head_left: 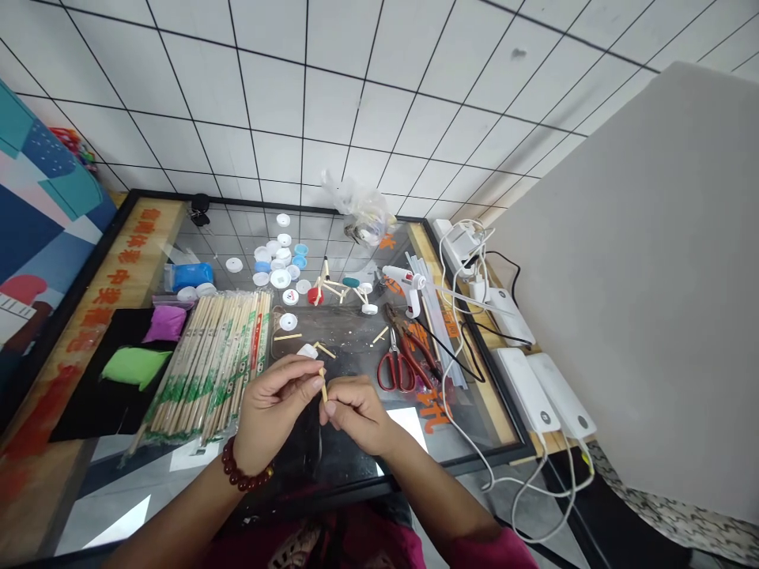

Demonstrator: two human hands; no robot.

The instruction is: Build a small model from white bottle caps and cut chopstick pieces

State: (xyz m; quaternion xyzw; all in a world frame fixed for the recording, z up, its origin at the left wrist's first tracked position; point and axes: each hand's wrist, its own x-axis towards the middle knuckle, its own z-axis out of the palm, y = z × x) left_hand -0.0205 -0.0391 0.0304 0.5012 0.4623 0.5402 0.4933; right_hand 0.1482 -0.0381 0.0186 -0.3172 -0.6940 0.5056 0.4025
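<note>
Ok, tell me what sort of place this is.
Probably a craft workspace set up on a glass-topped table: a glue gun, red-handled scissors and wrapped bundles of wooden chopsticks lie on it.

On the table [237,233], chopsticks [207,356] lie left, with two soft packs [135,366] further left. Caps [281,278] sit near the back middle. A short stick [323,386] is in front of them. Scissors [396,371] and pliers [422,354] lie right, a glue gun [406,280] behind them.
</note>
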